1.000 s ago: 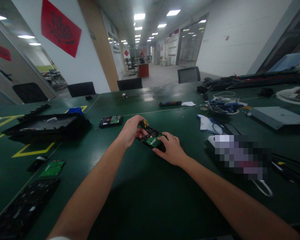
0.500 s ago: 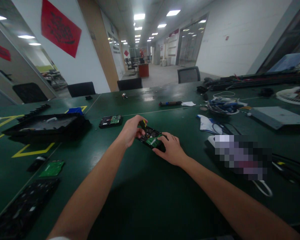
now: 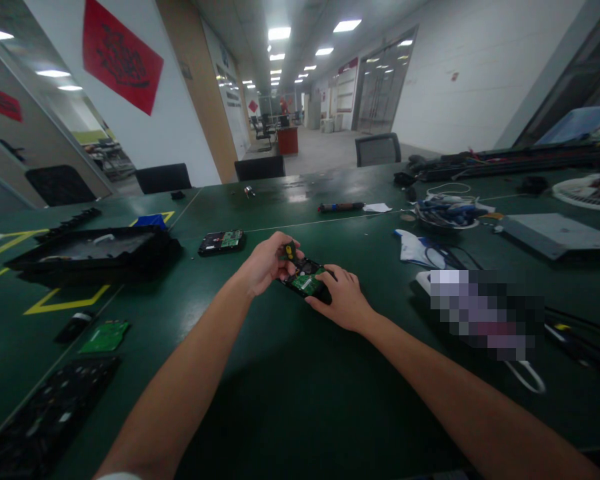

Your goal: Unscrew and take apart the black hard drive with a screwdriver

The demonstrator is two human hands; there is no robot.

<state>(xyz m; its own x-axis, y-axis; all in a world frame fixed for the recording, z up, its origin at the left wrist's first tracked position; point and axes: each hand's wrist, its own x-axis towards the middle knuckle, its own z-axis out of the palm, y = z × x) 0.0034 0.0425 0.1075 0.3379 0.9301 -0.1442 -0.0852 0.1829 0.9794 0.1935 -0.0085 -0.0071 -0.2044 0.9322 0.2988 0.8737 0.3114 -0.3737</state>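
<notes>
On the dark green desk (image 3: 260, 400), a black rectangular electronic unit (image 3: 293, 287) with an exposed green circuit board (image 3: 309, 283) lies slantwise, in the middle of the desk's width and well in from its far edge. The right hand (image 3: 347, 300) grips the unit's right end, thumb along the near side and fingertips over the board. The left hand (image 3: 265, 264) has its fingers closed around a small black tool handle with yellow marks (image 3: 289, 251), held above the unit's left end; whether its tip touches the unit is hidden.

Toward the far edge, to the left, sits a second black unit with a green board (image 3: 221, 242). Nearer the left side are a long black plastic tray (image 3: 95, 257) and a loose bare green circuit board (image 3: 104, 337).

The likeliest trouble is a slip: if the tool meets the unit at a slant, its tip could skid and scratch the board or strike the right fingertips. With the grip at one end only, sideways force on the left end could swivel the unit, and hard finger pressure could strain the board's parts.
</notes>
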